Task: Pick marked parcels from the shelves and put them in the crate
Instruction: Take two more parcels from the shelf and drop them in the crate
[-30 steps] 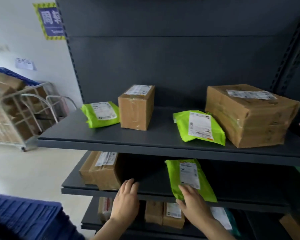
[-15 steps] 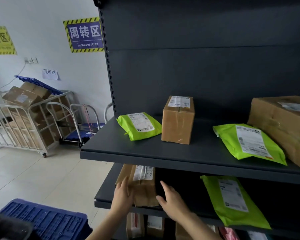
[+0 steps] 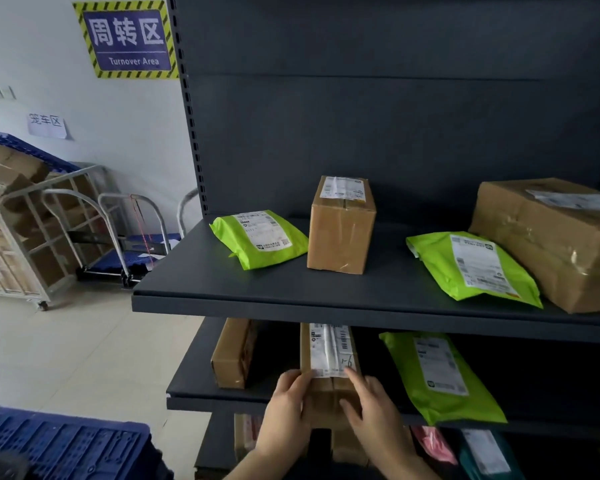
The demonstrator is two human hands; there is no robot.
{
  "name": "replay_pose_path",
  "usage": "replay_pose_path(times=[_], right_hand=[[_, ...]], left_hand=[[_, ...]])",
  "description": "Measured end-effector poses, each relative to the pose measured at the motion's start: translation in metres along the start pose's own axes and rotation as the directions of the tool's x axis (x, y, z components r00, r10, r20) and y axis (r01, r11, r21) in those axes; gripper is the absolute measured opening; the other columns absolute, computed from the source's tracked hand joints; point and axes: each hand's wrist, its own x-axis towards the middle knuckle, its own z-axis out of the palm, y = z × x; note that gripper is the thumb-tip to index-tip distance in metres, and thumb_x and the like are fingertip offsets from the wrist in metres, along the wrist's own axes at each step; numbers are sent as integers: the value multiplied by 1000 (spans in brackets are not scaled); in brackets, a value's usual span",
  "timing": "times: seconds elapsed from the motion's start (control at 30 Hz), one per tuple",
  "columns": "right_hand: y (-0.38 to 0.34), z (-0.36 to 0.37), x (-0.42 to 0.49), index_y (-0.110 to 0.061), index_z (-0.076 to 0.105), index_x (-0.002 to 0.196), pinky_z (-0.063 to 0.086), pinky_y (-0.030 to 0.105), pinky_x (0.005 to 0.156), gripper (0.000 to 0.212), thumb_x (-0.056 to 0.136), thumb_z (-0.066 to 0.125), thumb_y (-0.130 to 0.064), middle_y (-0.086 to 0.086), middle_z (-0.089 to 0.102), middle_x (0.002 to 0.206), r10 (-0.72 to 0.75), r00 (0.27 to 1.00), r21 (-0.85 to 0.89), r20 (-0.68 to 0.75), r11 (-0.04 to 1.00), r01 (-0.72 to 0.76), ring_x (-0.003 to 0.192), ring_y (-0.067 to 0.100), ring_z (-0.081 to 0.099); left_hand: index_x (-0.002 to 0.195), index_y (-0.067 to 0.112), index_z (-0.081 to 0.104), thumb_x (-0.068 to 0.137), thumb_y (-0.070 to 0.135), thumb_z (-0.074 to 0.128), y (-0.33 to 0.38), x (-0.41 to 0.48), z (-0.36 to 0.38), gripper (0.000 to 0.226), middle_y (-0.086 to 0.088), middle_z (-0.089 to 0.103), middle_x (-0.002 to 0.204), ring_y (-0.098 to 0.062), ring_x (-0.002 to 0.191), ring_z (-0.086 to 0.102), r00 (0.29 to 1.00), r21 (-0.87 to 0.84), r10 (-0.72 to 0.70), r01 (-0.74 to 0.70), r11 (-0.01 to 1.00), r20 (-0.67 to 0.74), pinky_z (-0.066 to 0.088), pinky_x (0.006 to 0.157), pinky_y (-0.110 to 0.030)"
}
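A narrow brown cardboard parcel (image 3: 328,362) with a white label and a handwritten mark sticks out over the front edge of the middle shelf (image 3: 194,393). My left hand (image 3: 286,415) grips its left side and my right hand (image 3: 374,414) holds its right side. A second brown box (image 3: 232,355) lies to its left, a green mailer (image 3: 437,375) to its right. The blue crate (image 3: 59,441) sits at the bottom left, below my arms.
The upper shelf (image 3: 257,299) carries two green mailers (image 3: 257,237) (image 3: 471,265), a small upright box (image 3: 340,226) and a large box (image 3: 551,237). More parcels fill the lowest shelf. A metal cage trolley (image 3: 18,230) with boxes and a platform cart (image 3: 132,244) stand at the left.
Both hands have closed on the marked brown parcel and drawn it forward and rightward off the other box. The camera has moved closer.
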Motion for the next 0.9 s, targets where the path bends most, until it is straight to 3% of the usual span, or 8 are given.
replay_pose_path(times=[0.27,0.37,0.43,0.5,0.57,0.7,0.8,0.9], right_hand=[[32,-13,-35,-28,36,139,39,15,85,52,91,56,-26,-1,46,124,15,998,-10,-57,1000,-16,102,8,50],[29,-11,-34,-27,38,138,44,24,96,61,84,65,-31,7,39,140,20,998,-123,-66,992,-28,120,17,48],[26,-8,-30,-24,50,126,56,34,79,78,58,84,-43,17,50,132,6,995,-246,-97,969,-30,111,31,59],[14,-7,-23,-24,53,116,58,34,61,89,40,83,-59,21,60,119,22,993,-350,-115,935,-61,94,34,66],[1,-2,-15,-23,57,114,58,37,61,87,43,74,-70,23,60,119,37,992,-405,-120,910,-83,94,35,65],[-18,9,0,-20,58,111,56,44,66,85,49,63,-77,26,55,124,130,984,-412,-120,896,-168,102,40,61],[-29,13,11,-26,53,118,53,51,72,86,52,57,-81,25,49,131,188,970,-353,-152,906,-231,110,42,55],[-31,15,18,-32,35,135,41,47,98,79,69,51,-73,18,21,150,197,963,-246,-186,939,-240,131,36,31]], left_hand=[[124,21,52,89,7,52,16,-15,30,38,10,36,114,-3,96,50,993,7,81,-82,997,82,31,78,6],[125,20,52,89,7,53,17,-15,30,38,9,39,116,-2,97,54,991,-28,93,-90,996,97,39,82,1],[124,21,53,88,6,52,19,-12,26,39,8,42,117,0,99,54,989,-58,99,-93,994,111,46,87,-9],[123,21,54,88,6,51,16,-7,14,39,11,43,118,2,106,50,995,-57,69,-65,996,70,44,90,-9],[125,18,54,87,7,53,1,2,-3,40,8,44,124,-7,119,44,997,39,16,-13,999,-72,34,97,-9],[132,11,47,90,25,54,-38,32,-42,44,-14,37,144,-30,134,30,925,271,-209,300,915,-317,30,110,-36],[140,19,34,90,43,49,-60,51,-62,58,-17,20,153,-34,141,16,889,368,-378,452,813,-258,25,113,-41],[135,26,36,88,48,51,-75,63,-65,54,-17,31,142,-35,133,28,854,290,-495,520,803,-158,39,102,-44]])
